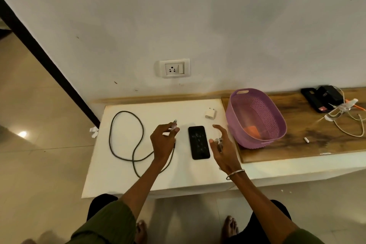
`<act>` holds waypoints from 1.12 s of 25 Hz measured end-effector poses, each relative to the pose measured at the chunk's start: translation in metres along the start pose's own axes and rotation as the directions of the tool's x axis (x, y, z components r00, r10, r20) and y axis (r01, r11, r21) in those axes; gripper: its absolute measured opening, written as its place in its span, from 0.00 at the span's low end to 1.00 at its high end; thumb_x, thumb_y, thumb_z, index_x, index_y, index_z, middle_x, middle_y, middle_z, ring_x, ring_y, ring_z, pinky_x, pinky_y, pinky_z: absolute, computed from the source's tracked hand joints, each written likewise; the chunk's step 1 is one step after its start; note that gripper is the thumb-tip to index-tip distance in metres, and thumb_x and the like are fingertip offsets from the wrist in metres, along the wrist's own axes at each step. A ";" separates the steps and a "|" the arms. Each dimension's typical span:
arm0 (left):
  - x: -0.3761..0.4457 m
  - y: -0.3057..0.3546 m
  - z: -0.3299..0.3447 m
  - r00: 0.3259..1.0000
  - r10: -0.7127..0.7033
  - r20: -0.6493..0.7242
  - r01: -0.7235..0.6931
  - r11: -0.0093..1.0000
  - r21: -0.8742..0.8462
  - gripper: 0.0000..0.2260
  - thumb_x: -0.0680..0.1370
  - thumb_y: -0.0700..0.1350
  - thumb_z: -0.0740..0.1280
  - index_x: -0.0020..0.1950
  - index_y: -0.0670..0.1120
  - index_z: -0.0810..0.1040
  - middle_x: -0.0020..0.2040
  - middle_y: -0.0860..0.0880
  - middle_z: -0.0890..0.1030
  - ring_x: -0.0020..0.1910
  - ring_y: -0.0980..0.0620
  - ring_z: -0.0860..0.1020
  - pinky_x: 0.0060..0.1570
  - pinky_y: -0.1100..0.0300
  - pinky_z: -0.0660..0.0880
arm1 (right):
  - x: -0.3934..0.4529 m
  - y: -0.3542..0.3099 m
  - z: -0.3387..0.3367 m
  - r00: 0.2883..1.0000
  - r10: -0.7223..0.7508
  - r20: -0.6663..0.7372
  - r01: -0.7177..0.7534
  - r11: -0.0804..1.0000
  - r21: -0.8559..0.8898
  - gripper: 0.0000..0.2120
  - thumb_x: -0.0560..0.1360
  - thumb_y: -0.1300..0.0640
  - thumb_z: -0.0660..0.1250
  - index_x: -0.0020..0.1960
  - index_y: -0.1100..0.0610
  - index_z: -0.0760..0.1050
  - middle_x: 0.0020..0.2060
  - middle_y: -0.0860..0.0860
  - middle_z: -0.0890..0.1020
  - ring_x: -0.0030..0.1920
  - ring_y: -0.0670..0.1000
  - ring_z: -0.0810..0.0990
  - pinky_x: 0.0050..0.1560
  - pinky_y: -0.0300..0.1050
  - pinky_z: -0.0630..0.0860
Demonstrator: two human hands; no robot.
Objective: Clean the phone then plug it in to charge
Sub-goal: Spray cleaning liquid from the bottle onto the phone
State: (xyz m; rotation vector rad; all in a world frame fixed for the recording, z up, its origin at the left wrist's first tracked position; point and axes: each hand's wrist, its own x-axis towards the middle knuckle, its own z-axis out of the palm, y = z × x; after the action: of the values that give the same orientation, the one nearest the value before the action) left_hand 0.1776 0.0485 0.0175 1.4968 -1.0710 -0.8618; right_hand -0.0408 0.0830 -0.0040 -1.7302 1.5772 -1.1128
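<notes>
The left grip [163, 137] is pinching the plug end of the dark cable [122, 136], whose loops are lying on the white desk [118, 174] to that grip's left. The phone [198, 142] is lying flat, screen up, between both grips. The right grip [221, 145] is curling around a small clear spray bottle [218, 141] just right of the phone. The white charger [210, 113] is sitting beyond the right grip, beside the purple basket [255, 119].

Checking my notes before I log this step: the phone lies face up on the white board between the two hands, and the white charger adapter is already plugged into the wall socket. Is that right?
Not quite. In the head view the white charger adapter lies loose on the white board, beyond the phone; the wall socket has nothing in it. The phone does lie face up between the left hand and right hand.
</notes>
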 end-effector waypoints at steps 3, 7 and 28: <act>-0.001 -0.015 0.005 0.999 -0.053 0.009 0.053 0.999 -0.014 0.06 0.73 0.39 0.76 0.49 0.43 0.85 0.46 0.49 0.84 0.43 0.62 0.82 0.38 0.72 0.76 | 0.001 0.017 -0.001 0.998 0.024 0.050 -0.016 0.988 -0.153 0.28 0.76 0.54 0.67 0.71 0.39 0.60 0.25 0.46 0.71 0.29 0.46 0.73 0.33 0.34 0.73; 0.000 -0.025 0.012 0.998 -0.061 0.018 0.062 0.998 -0.028 0.08 0.72 0.38 0.76 0.48 0.48 0.85 0.44 0.52 0.85 0.43 0.62 0.82 0.40 0.72 0.76 | 0.005 0.029 0.003 0.995 0.076 0.063 -0.057 0.963 -0.265 0.28 0.76 0.58 0.67 0.71 0.43 0.61 0.28 0.42 0.70 0.28 0.43 0.72 0.33 0.30 0.67; 0.003 -0.098 0.031 0.989 0.106 0.107 -0.147 0.829 0.540 0.14 0.69 0.48 0.78 0.54 0.48 0.85 0.60 0.48 0.77 0.64 0.47 0.70 0.63 0.59 0.60 | 0.019 0.052 0.013 0.996 0.089 0.013 -0.084 0.974 -0.210 0.26 0.77 0.57 0.65 0.70 0.39 0.61 0.26 0.45 0.70 0.32 0.44 0.75 0.33 0.28 0.72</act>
State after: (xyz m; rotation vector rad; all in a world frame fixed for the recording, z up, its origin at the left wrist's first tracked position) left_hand 0.1679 0.0392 -0.0844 1.8437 -1.5448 -0.5342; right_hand -0.0579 0.0537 -0.0499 -1.7801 1.7921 -0.9090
